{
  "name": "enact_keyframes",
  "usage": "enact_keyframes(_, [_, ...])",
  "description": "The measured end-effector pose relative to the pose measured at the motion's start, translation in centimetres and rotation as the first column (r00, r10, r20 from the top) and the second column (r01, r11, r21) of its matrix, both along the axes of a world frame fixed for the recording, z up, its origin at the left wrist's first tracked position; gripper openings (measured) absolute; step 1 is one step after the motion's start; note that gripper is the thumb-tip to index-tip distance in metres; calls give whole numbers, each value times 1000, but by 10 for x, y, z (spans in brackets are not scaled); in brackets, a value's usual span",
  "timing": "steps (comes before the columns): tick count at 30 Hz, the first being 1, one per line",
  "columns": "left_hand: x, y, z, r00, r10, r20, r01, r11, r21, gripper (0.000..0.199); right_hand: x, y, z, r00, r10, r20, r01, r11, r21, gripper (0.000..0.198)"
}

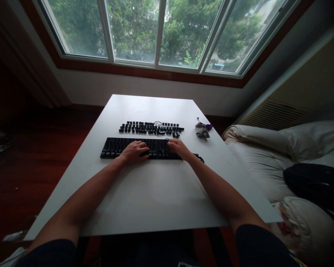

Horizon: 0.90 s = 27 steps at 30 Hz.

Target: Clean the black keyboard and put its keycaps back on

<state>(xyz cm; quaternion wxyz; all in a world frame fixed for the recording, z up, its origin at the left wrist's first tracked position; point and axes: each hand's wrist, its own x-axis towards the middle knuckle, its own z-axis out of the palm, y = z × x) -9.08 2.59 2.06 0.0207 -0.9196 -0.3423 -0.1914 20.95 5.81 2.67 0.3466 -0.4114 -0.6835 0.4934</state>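
A black keyboard lies on the white table. Larger keys show along its front row, while the rest of its surface looks dark and low. My left hand rests on the middle of the keyboard with its fingers stretched out. Over the keyboard's right part, my right hand is closed, its fingertips pinched together. Whatever it grips is too small and dark to make out. Behind the keyboard, many loose black keycaps stand in rows, with thin curved wires among them.
A crumpled grey cloth with a purple part lies to the right on the table. A black cable sits at the keyboard's right end. Beyond are a window and, on the right, a pale sofa bearing a dark bag.
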Motion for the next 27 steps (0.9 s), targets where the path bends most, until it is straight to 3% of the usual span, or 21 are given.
enact_keyframes(3, [0, 0, 0, 1000, 0, -1, 0, 1000, -2, 29, 17, 23, 6, 954, -178, 241, 93, 940, 328, 31])
enact_keyframes(6, [0, 0, -1, 1000, 3, -1, -3, 1000, 4, 29, 38, 49, 8, 802, -333, 496, 30, 852, 523, 10])
enact_keyframes(10, [0, 0, -1, 1000, -2, 0, 2, 1000, 11, 30, 60, 76, 5, 566, -400, 721, -171, 799, 577, 13])
enact_keyframes(13, [-1, 1, -1, 1000, 1, 1, -1, 1000, 9, 30, 67, 88, 3, 467, -372, 802, -320, 775, 545, 17])
enact_keyframes(22, [-1, -1, 0, 1000, -1, -4, 1, 1000, 10, 31, 66, 102, 1, 394, -320, 861, -492, 718, 492, 20])
enact_keyframes(27, [-1, 0, -1, 1000, 1, -6, -1, 1000, 14, 30, 65, 98, 7, 470, -308, 827, -468, 707, 529, 18])
